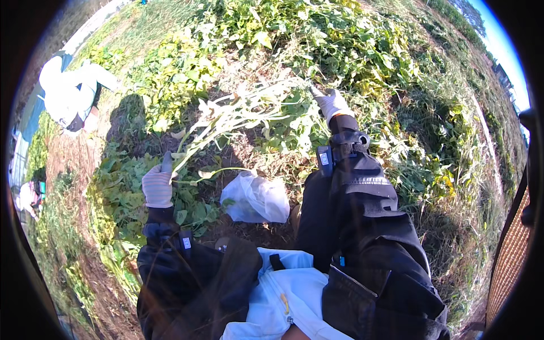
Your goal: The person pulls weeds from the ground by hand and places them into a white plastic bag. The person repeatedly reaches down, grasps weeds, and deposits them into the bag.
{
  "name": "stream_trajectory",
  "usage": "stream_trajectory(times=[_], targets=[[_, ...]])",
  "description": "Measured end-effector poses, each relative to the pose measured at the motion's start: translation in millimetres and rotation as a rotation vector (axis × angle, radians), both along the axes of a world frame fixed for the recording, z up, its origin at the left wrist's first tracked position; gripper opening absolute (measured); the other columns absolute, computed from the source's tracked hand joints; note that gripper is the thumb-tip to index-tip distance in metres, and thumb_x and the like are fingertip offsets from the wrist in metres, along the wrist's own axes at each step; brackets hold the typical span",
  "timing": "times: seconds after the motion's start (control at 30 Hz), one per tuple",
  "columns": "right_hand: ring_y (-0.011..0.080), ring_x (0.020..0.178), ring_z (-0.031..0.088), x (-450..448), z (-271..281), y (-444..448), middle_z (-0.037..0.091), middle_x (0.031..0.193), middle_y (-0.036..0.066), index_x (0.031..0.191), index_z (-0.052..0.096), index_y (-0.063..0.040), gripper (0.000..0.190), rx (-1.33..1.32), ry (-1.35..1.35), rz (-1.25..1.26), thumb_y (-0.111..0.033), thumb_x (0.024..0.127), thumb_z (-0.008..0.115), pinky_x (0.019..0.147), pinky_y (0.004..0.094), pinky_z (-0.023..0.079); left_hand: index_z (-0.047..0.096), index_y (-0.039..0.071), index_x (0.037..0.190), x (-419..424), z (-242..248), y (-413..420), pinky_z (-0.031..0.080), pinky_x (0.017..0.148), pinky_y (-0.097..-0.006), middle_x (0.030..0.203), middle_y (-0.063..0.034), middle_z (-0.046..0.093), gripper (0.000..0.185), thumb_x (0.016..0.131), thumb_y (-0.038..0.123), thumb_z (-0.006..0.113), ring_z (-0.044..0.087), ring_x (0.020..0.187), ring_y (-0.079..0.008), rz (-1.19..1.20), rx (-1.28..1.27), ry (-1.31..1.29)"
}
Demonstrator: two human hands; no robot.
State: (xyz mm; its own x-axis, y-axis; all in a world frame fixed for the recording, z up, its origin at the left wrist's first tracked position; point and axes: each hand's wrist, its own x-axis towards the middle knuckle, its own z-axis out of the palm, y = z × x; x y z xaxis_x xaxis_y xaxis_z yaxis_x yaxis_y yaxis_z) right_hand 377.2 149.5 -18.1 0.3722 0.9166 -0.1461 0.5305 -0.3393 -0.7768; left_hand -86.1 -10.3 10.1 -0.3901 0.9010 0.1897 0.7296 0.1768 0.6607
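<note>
My left hand (158,185), in a striped pale work glove with a grey fingertip, grips the lower ends of a bundle of cut or pulled plant stalks (229,121). The pale green stalks fan out away from me to the upper right; some pale, pod-like or leafy bits hang on them. At their far end is my right hand (333,104), gloved alike, its fingers pointing at the stalk tips. Whether those fingers pinch anything is unclear in the glare. Below the bundle, a translucent white plastic bag (255,197) rests on the ground before me, near my leg.
Low bean-like plants (361,46) with green and yellowing leaves grow ahead and to the right. Another person in white (70,91) bends over at the upper left. Farther left is a second person (27,197). A woven straw-coloured edge (508,259) borders the right side.
</note>
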Motion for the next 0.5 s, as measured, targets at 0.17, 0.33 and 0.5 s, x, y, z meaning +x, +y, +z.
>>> stream_trajectory(times=[0.17, 0.33, 0.5], targets=[[0.0336, 0.113, 0.053, -12, -12, 0, 0.055, 0.123, 0.02, 0.134, 0.043, -0.01, 0.077, 0.268, -0.308, 0.083, -0.044, 0.071, 0.073, 0.097, 0.0365, 0.04, 0.065, -0.003, 0.071, 12, 1, -2, 0.042, 0.046, -0.0273, 0.053, -0.0069, 0.059, 0.037, 0.083, 0.033, 0.067, 0.054, 0.046, -0.0105, -0.046, 0.057, -0.118], [0.0277, 0.108, 0.057, -9, 4, -8, 0.061, 0.117, 0.013, 0.122, 0.057, -0.01, 0.063, 0.03, -0.163, 0.104, -0.046, 0.072, 0.071, 0.092, 0.0343, 0.043, 0.065, -0.002, 0.068, 28, 23, -10, 0.043, 0.045, -0.0287, 0.053, -0.0077, 0.059, 0.05, 0.085, 0.045, 0.06, 0.055, 0.044, -0.0128, 0.034, -0.11, -0.145], [0.026, 0.076, 0.063, -12, 15, -21, 0.067, 0.084, 0.013, 0.103, 0.065, -0.007, 0.038, 0.201, -0.161, -0.005, -0.038, 0.081, 0.064, 0.071, 0.0347, 0.047, 0.062, -0.002, 0.063, -17, -11, 0, 0.043, 0.045, -0.0299, 0.049, -0.0076, 0.056, 0.064, 0.086, 0.056, 0.051, 0.055, 0.041, -0.0168, -0.103, 0.126, 0.287]])
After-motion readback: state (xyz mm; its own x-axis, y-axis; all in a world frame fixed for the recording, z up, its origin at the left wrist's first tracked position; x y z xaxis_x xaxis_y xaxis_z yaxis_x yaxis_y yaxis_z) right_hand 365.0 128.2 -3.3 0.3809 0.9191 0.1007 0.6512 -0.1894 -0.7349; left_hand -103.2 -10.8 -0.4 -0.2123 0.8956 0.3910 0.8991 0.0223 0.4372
